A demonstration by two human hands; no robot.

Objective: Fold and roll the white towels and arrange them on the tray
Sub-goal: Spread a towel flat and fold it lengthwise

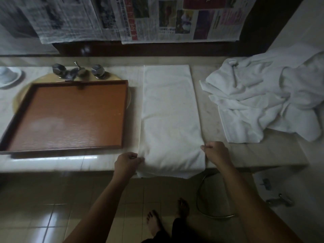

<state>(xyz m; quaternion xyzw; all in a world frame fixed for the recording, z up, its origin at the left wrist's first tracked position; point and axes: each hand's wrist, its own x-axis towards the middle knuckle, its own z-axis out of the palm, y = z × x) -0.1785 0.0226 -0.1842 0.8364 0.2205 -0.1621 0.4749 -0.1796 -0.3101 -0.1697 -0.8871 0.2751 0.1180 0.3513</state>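
Observation:
A white towel lies folded into a long strip on the marble counter, running from the back wall to the front edge, where its near end hangs slightly over. My left hand pinches the towel's near left edge. My right hand pinches the near right edge. Left of the towel sits a brown wooden tray with nothing in it, resting over the sink. A heap of loose white towels lies on the counter to the right.
A chrome tap with two knobs stands behind the tray. A white cup on a saucer sits at the far left. Newspaper sheets cover the wall behind. A metal hose loops on the tiled floor.

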